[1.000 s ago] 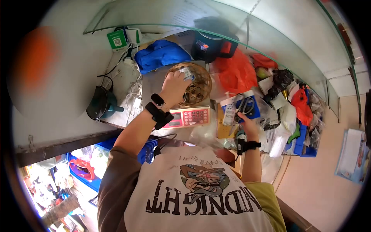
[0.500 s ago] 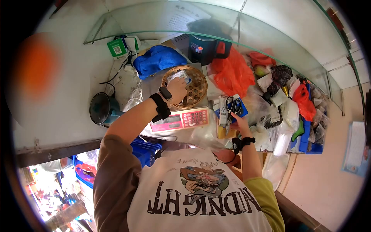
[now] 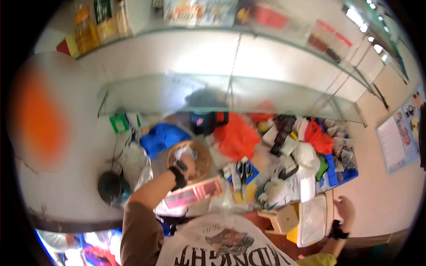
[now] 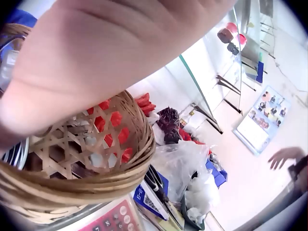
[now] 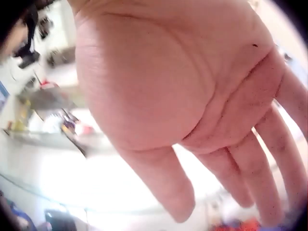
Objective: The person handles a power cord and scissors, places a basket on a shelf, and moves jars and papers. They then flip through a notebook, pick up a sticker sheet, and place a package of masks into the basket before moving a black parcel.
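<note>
My left hand (image 3: 185,163) reaches into a round woven basket (image 3: 203,156) that sits on a scale with a red keypad (image 3: 195,193). A pale packet (image 3: 182,153) lies at its fingertips, and blur hides whether the fingers hold it. In the left wrist view the palm fills the top of the frame above the basket's rim (image 4: 96,159). My right hand (image 3: 345,208) hangs far to the right, off the counter, beside a white plastic box (image 3: 313,219). The right wrist view shows its palm (image 5: 183,120) spread, fingers straight, holding nothing.
The counter is crowded: a blue cloth (image 3: 162,135), a black pot (image 3: 204,119), an orange bag (image 3: 237,135), scissors (image 3: 243,170) and several bags at the right. A glass shelf (image 3: 222,95) overhangs it. A small wooden stool (image 3: 282,219) stands below, and a dark fan (image 3: 111,186) at left.
My right hand left the scissors and blue pad and swung out to the right, open. The view tipped upward and blurred. The left hand stays in the basket.
</note>
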A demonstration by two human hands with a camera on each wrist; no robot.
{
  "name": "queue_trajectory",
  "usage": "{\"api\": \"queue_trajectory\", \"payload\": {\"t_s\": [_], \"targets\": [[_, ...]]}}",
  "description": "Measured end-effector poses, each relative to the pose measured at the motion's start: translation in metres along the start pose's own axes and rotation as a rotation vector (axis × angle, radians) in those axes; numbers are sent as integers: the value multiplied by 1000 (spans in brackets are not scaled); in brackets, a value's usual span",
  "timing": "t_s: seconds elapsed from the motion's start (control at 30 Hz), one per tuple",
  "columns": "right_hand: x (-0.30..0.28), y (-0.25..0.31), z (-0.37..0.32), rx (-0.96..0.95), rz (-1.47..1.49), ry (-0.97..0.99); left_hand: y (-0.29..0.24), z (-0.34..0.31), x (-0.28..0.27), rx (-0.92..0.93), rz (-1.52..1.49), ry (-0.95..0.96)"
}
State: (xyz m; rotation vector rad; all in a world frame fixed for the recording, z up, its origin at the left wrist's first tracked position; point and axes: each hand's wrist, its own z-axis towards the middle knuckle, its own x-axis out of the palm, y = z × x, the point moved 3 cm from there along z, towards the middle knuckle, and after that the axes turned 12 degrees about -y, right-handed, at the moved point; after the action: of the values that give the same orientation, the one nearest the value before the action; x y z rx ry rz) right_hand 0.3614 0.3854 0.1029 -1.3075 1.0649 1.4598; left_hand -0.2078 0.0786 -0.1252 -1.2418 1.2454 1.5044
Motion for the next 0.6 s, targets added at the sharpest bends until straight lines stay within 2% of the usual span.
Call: {"api": "queue_trajectory", "payload": {"t_s": [0.07,0.1,0.13,0.17,0.2,0.23,0.27,0.33,0.37,0.47,0.6], "targets": [[-113,76,-19,-92,99,-147,-1,1,-14,19,16,37],[-151,103,-25,-330,253,-391,-1,1,-17,29,28,56],[-193,155,-39,-461,420,-486,-1,0,-19,29,37,71],[-217,182,-32,-625,453,-584,0,-2,-22,34,49,80],[-235,209,-24,-665,483,-639,-1,-3,-26,45,55,82],[-253,243,-12,-692,510,-578,-1,-6,-24,29,51,94],[-257,267,15,-951,509,-762,-1,-4,-27,29,52,91],[-264,328,77,-1073,632,-697,-2,-6,-28,26,54,90],[-257,358,116,-1010,862,-485,-3,-6,-29,25,46,88],[-248,419,182,-978,427,-865,-5,-11,-28,20,39,90],[-223,452,226,-882,434,-899,-9,-11,-26,17,38,91]]}}
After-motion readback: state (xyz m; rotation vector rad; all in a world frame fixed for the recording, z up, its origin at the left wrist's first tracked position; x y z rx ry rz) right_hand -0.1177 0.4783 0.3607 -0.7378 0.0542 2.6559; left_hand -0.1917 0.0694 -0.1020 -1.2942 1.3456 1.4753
